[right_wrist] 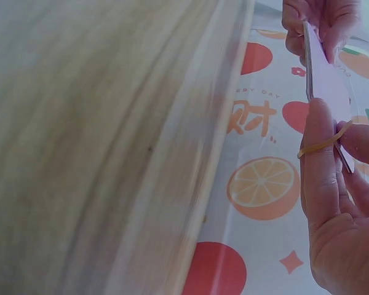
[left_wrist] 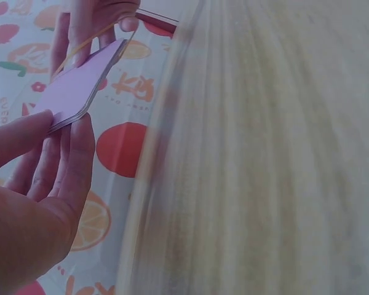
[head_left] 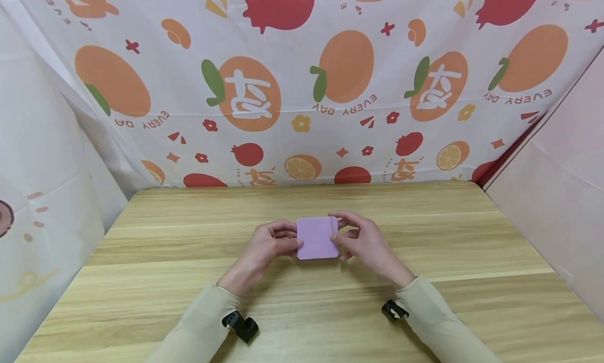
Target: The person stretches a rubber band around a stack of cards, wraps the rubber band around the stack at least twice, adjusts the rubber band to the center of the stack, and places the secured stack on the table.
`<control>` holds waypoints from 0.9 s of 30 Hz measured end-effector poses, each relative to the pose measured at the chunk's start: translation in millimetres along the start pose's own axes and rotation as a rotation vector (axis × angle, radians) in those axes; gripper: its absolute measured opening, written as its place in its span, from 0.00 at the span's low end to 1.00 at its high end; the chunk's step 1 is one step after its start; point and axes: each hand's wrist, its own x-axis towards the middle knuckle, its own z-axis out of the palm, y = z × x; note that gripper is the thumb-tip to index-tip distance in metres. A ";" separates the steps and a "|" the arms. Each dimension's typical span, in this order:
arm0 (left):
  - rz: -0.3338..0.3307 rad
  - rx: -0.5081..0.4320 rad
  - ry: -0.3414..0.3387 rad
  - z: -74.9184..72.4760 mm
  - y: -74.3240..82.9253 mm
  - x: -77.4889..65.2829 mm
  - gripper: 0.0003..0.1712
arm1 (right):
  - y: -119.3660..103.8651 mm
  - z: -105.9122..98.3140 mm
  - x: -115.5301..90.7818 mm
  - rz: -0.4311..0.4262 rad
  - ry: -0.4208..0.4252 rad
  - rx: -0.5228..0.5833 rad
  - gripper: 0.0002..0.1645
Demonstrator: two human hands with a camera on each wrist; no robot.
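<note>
A thin stack of pink-purple square cards [head_left: 315, 238] with rounded corners is held up over the table between both hands; its layered edges show in the left wrist view. My left hand [head_left: 268, 242] pinches the stack's left side, thumb on the near face and fingers behind. At the opposite side, my right hand [head_left: 365, 241] pinches both the cards and a tan rubber band [right_wrist: 323, 145]. The band runs across the stack near its right edge and passes over a right finger. How far it goes round the back is hidden.
Beneath the hands lies a wood-grain table [head_left: 302, 310]. A white fruit-print cloth [head_left: 302, 79] hangs behind its far edge, with pale cloth panels at both sides. Dark wrist devices [head_left: 240, 325] sit on the beige sleeves.
</note>
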 end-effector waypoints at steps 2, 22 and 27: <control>-0.004 0.006 0.009 0.5 -0.5 0.3 0.18 | -0.5 0.1 0.1 0.001 -0.005 0.004 0.29; 0.083 0.114 0.032 5.2 -3.0 2.8 0.11 | -4.9 -2.3 -1.4 0.003 -0.044 0.053 0.28; 0.083 0.111 0.075 6.5 -0.5 2.5 0.09 | 0.1 0.0 0.9 -0.001 -0.057 0.091 0.27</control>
